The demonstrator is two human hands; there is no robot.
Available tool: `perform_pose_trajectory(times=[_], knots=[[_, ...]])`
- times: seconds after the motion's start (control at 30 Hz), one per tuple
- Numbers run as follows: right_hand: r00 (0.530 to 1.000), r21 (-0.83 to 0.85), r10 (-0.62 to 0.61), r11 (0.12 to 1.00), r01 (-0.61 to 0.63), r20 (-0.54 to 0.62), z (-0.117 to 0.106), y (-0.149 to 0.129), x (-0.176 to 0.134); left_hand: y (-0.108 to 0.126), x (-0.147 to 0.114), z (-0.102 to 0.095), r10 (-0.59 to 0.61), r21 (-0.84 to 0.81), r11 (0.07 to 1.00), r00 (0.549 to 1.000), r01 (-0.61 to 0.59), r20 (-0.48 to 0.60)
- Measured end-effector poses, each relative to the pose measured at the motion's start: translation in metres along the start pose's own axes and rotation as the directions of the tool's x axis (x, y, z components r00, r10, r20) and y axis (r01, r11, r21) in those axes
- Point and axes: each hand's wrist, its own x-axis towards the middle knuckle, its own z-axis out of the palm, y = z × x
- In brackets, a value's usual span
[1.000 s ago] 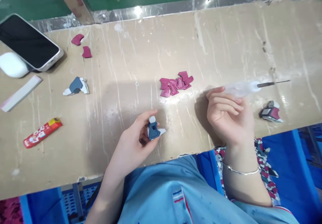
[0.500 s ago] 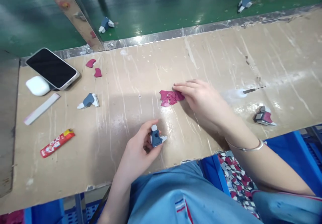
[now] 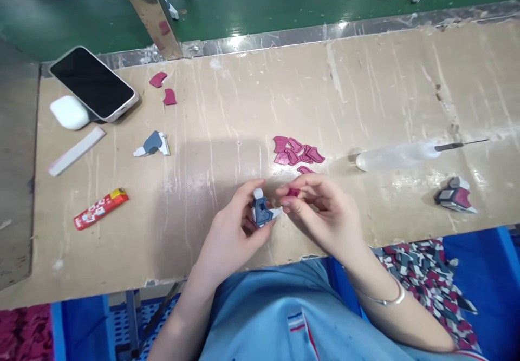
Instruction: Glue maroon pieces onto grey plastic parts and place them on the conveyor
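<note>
My left hand (image 3: 239, 223) grips a small blue-grey and white plastic part (image 3: 262, 212) near the front edge of the bench. Close beside it, my right hand (image 3: 325, 207) pinches a dark pink plastic piece (image 3: 292, 192) between thumb and fingers. The two pieces are apart. Just beyond my hands lies a loose cluster of flat dark pink pieces (image 3: 293, 151). A translucent bottle with a thin needle tip (image 3: 400, 154) rests on its side to the right. Further right sits a grey, white and pink assembled part (image 3: 455, 195).
On the left are a phone (image 3: 95, 84), a white case (image 3: 69, 113), a pale strip (image 3: 77, 151), a red wrapper (image 3: 101, 208) and another blue-grey part (image 3: 153, 143). A metal post (image 3: 150, 14) stands at the back. Blue bins (image 3: 479, 274) hold parts below the bench.
My right hand has come back from the pink cluster with one pink piece, up to the part in my left hand. The bottle, formerly mostly hidden, now shows. The whole view has shifted somewhat.
</note>
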Motion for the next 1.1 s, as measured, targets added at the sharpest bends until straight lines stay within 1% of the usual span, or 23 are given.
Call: perform_pose_trajectory(times=[0.07, 0.17, 0.23, 0.3, 0.37, 0.43, 0.5, 0.53, 0.6, 0.67, 0.7, 0.77, 0.83, 0.9, 1.0, 1.1], knots=[[1.0, -0.034, -0.018, 0.999, 0.018, 0.002, 0.0037, 0.0034, -0.0018, 0.0005, 0.0, 0.0006, 0.005, -0.006, 1.0, 1.0, -0.005, -0.008], [0.998, -0.101, -0.056, 0.993, 0.057, 0.013, 0.0035, 0.006, -0.0033, 0.0005, 0.0005, 0.001, 0.013, -0.02, 1.0, 1.0, -0.013, -0.001], [1.0, -0.067, -0.018, 0.998, 0.018, 0.007, 0.0026, 0.007, -0.0047, 0.0001, 0.0007, 0.001, 0.014, -0.02, 1.0, 1.0, -0.014, -0.001], [0.999, 0.014, 0.043, 0.999, -0.043, -0.019, 0.0023, 0.0074, -0.006, -0.0002, 0.0005, 0.0005, 0.011, -0.009, 1.0, 1.0, -0.011, -0.005], [0.998, 0.062, 0.05, 0.997, -0.047, -0.044, 0.0024, 0.0064, -0.0064, 0.0004, -0.0001, -0.0004, 0.007, -0.001, 1.0, 1.0, -0.007, -0.004], [0.998, 0.021, -0.025, 0.999, 0.027, -0.061, 0.0027, 0.0039, -0.0059, 0.0021, -0.0007, -0.0012, 0.001, -0.004, 1.0, 1.0, -0.001, 0.003], [0.99, -0.064, -0.118, 0.992, 0.113, -0.082, 0.0037, 0.0011, -0.0051, 0.0044, -0.0011, -0.0016, -0.004, -0.004, 1.0, 1.0, 0.004, 0.006], [0.985, -0.1, -0.138, 0.987, 0.127, -0.105, 0.0045, 0.0, -0.005, 0.0054, -0.0011, -0.0016, -0.005, -0.002, 1.0, 1.0, 0.005, 0.005], [0.98, -0.141, -0.116, 0.986, 0.093, -0.161, 0.0066, -0.0011, -0.0052, 0.0066, -0.0006, -0.0011, -0.007, 0.003, 1.0, 1.0, 0.007, 0.003], [0.977, -0.186, -0.119, 0.979, 0.085, -0.177, 0.0086, -0.0009, -0.0057, 0.0065, 0.0001, -0.0005, -0.011, -0.001, 1.0, 1.0, 0.011, 0.007], [0.976, -0.217, -0.15, 0.969, 0.114, -0.155, 0.0092, -0.0006, -0.0059, 0.0061, 0.0005, -0.0003, -0.012, -0.005, 1.0, 1.0, 0.012, 0.009], [0.965, -0.284, -0.249, 0.934, 0.216, -0.086, 0.0094, -0.0001, -0.006, 0.0051, 0.0011, 0.0, -0.014, -0.012, 1.0, 1.0, 0.015, 0.011], [0.94, -0.333, -0.34, 0.89, 0.31, -0.033, 0.0082, 0.0, -0.006, 0.0048, 0.0014, -0.0001, -0.013, -0.014, 1.0, 1.0, 0.014, 0.009], [0.915, -0.36, -0.404, 0.85, 0.384, 0.022, 0.0057, 0.0, -0.0064, 0.0053, 0.0014, -0.0004, -0.006, -0.014, 1.0, 1.0, 0.006, 0.005], [0.88, -0.36, -0.46, 0.806, 0.47, 0.118, 0.0019, 0.0006, -0.0077, 0.0062, 0.0012, -0.001, 0.006, -0.008, 1.0, 1.0, -0.006, 0.015], [0.86, -0.357, -0.482, 0.784, 0.508, 0.167, 0.0008, 0.0019, -0.0089, 0.0059, 0.0011, -0.0016, 0.014, 0.0, 1.0, 1.0, -0.014, 0.021]])
